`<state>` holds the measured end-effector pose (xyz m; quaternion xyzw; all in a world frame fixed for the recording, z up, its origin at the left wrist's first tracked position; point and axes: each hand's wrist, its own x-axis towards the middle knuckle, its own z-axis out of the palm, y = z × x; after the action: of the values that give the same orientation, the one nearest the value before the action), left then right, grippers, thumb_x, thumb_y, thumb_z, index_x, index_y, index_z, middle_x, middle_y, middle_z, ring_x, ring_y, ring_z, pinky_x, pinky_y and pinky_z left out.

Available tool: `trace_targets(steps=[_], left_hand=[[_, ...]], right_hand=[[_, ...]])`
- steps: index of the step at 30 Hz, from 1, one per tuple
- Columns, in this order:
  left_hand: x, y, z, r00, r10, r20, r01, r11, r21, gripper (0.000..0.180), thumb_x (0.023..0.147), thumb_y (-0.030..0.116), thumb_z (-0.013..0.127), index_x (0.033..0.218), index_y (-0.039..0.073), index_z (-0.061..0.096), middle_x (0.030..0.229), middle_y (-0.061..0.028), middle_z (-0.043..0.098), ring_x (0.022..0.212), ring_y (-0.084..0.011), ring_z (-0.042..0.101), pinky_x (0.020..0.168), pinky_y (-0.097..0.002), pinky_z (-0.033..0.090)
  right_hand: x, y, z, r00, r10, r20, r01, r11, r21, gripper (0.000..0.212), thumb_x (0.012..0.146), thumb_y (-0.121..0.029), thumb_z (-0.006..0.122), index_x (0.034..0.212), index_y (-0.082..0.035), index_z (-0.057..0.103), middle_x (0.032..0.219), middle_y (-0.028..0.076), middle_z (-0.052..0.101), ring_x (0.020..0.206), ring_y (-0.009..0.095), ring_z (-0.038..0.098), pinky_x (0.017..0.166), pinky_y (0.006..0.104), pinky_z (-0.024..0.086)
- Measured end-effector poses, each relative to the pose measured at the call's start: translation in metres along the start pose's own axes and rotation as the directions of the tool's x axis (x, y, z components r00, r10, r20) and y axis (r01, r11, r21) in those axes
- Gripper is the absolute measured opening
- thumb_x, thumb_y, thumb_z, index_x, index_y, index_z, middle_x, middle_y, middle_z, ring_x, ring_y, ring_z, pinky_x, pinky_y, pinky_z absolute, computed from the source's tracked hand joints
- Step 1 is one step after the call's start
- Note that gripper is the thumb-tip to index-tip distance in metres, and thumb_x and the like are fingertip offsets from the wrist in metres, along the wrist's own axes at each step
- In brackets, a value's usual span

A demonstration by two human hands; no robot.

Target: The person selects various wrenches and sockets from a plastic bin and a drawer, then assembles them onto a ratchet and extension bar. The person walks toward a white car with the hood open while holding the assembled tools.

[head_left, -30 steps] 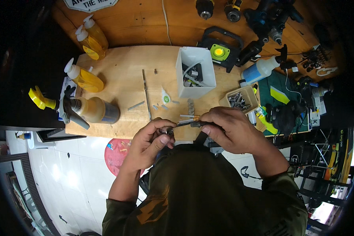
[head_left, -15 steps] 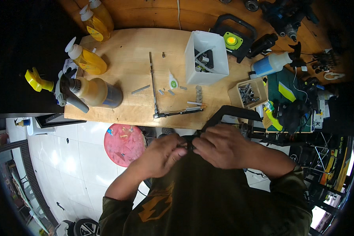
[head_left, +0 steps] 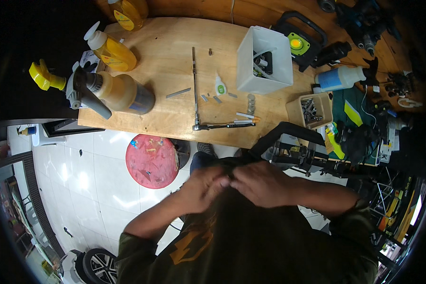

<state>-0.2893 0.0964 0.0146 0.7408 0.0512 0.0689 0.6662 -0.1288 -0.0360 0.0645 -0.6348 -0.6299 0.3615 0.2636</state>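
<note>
My left hand (head_left: 204, 189) and my right hand (head_left: 261, 183) meet in front of my dark green shirt (head_left: 255, 232), fingertips close together. Both are curled in a pinch and slightly blurred. Whatever sits between the fingers is hidden against dark cloth. Just beyond my right hand stands a black machine with an angled arm (head_left: 281, 135). On the wooden table (head_left: 170, 111) ahead lie a ratchet (head_left: 227, 126), a long thin extension bar (head_left: 195, 85), a small white glue bottle (head_left: 220, 87) and several grey strips (head_left: 178, 93).
A white bin (head_left: 265, 61) of parts and a beige box (head_left: 310, 111) of metal bits stand to the right, near a work light (head_left: 297, 44). Spray bottles (head_left: 123, 94) and a yellow pump bottle (head_left: 112, 52) line the left. A red round stool (head_left: 152, 163) stands below the table.
The view has shifted, so the table sits higher and more of the black machine shows. My hands stay together at my front, their fingers drawn closer.
</note>
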Motion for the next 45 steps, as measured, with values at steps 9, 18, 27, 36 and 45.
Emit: trace_targets(steps=[9,18,27,36,45], left_hand=[[-0.037,-0.024,-0.067,0.885,-0.252,-0.392,0.086,0.915,-0.395,0.017,0.088,0.010,0.060,0.099,-0.001,0.056,0.080,-0.0067,0.059,0.071,-0.0132,0.057,0.066,-0.0263,0.047],[-0.030,-0.053,-0.067,0.769,-0.314,-0.558,-0.317,0.571,-0.757,0.023,0.087,0.007,0.056,0.108,0.000,0.050,0.081,-0.0120,0.059,0.076,-0.0242,0.061,0.072,-0.0333,0.053],[-0.009,-0.081,-0.066,0.750,-0.450,-0.484,-0.333,0.376,-0.865,0.017,0.090,0.014,0.050,0.103,0.004,0.052,0.090,-0.0125,0.061,0.092,-0.0291,0.061,0.080,-0.0384,0.052],[0.094,-0.100,-0.095,0.899,-0.358,-0.252,-0.184,0.213,-0.960,0.032,0.095,0.030,0.043,0.106,0.001,0.053,0.078,-0.0098,0.058,0.071,-0.0239,0.058,0.064,-0.0363,0.049],[0.154,-0.050,-0.106,0.944,-0.185,-0.273,-0.188,0.378,-0.907,0.032,0.097,0.035,0.047,0.100,0.005,0.058,0.078,-0.0025,0.057,0.062,-0.0120,0.053,0.052,-0.0250,0.041]], right_hand=[[0.097,0.048,-0.025,0.963,0.265,-0.054,-0.268,0.960,-0.075,0.031,0.089,-0.020,0.055,0.117,-0.005,0.051,0.096,0.018,0.061,0.090,0.030,0.061,0.077,0.0384,0.048],[0.152,0.085,0.047,0.907,0.346,0.241,-0.150,0.799,-0.583,0.037,0.084,-0.020,0.055,0.119,-0.009,0.053,0.107,0.025,0.056,0.101,0.039,0.058,0.084,0.0472,0.047],[0.125,0.071,0.022,0.970,0.203,-0.136,-0.241,0.881,-0.406,0.026,0.080,-0.014,0.059,0.103,-0.005,0.053,0.100,0.021,0.050,0.091,0.039,0.058,0.077,0.0448,0.049],[0.072,0.000,-0.038,0.934,-0.032,-0.357,-0.063,0.966,-0.252,0.028,0.078,-0.008,0.064,0.101,-0.002,0.051,0.093,0.017,0.047,0.076,0.034,0.057,0.067,0.0410,0.050],[0.029,-0.016,-0.053,0.899,0.074,-0.432,-0.120,0.990,-0.080,0.052,0.076,-0.005,0.062,0.124,0.000,0.045,0.099,0.017,0.053,0.081,0.029,0.058,0.072,0.0367,0.050]])
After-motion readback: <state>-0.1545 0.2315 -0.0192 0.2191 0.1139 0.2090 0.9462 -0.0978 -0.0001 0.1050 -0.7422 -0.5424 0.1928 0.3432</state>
